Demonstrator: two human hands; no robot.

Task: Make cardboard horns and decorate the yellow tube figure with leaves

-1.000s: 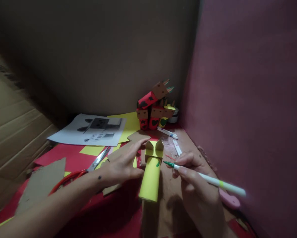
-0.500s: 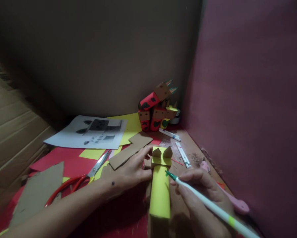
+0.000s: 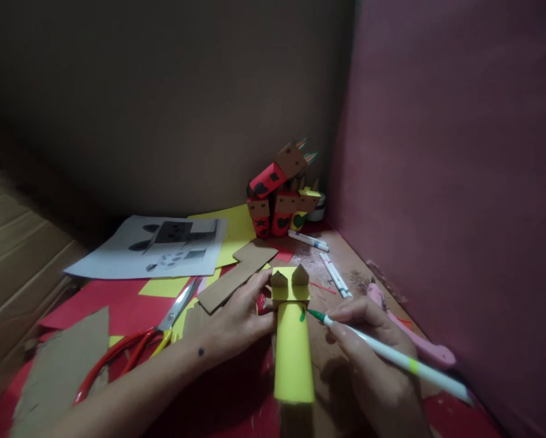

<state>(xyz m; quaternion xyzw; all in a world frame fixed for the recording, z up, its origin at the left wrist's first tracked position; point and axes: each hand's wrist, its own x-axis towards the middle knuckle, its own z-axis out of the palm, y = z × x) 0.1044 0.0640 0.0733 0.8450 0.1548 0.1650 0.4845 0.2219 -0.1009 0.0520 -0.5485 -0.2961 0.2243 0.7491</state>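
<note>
A yellow paper tube figure (image 3: 293, 359) lies in front of me, its boxy head bearing two cardboard ears. Fingers of my left hand (image 3: 243, 313) hold it at the left side of the head. My right hand (image 3: 375, 359) pinches a white marker (image 3: 391, 353) with a lime band. The marker's green tip is just right of the tube's upper part, close to a small green mark (image 3: 302, 314) on the yellow paper. Whether the tip touches the paper I cannot tell.
Red-handled scissors (image 3: 163, 328) lie left among red and yellow paper and cardboard pieces (image 3: 65, 365). A printed sheet (image 3: 149, 252) is behind them. Finished-looking figures (image 3: 268, 179) stand at the back. Markers (image 3: 334, 275) and a pink tool (image 3: 419, 344) lie right, beside the wall.
The green mark on the tube is larger and darker. The marker tip has shifted slightly right, off the mark. The whole view has shifted a little.
</note>
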